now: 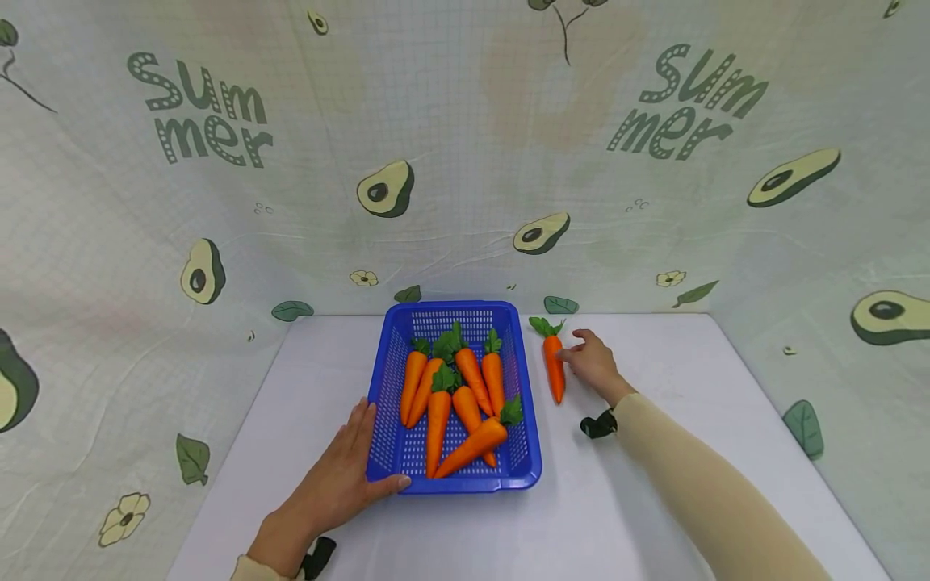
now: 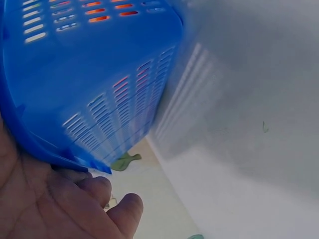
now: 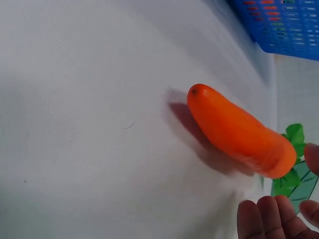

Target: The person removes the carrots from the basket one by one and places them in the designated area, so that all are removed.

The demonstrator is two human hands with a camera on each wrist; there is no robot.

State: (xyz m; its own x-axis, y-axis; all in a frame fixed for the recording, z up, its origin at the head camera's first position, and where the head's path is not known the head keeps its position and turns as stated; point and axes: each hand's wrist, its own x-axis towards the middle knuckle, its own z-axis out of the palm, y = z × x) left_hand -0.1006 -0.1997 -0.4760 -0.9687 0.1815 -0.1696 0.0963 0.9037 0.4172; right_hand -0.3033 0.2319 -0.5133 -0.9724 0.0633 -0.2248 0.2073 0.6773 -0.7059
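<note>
The blue basket [image 1: 465,485] stood on the white table [image 1: 465,541], seven carrots [image 1: 439,432] lying loosely across its floor, leafy ends mostly toward twelve o'clock, though one pointed toward two. The left hand [image 1: 341,476] sat at the basket's eight o'clock, and it probably served as a brace: its palm and fingers lay along the outer side, with the thumb on the near rim toward seven, a stance that seemed suited to keeping a light, perforated thing from sliding.

The loose carrot [image 1: 555,371] lay on the table outside the basket, between two and three o'clock from it, leaves toward eleven, tip toward six. Lying apart, it left room for fingers along its right side, perhaps why the right hand [image 1: 594,365] came in from the carrot's three o'clock.

That hand's grip was moderately wide, thumb and fingers parted with nothing held; the wrist view showed a gap between the fingertips and the carrot (from above, one digit overlapped its edge, so contact was hard to judge). The right forearm, in a cream sleeve [image 1: 690,484], ran back toward between four and five o'clock. The left fingers were nearly straight, pressed to the basket, its wrist trailing toward seven.
</note>
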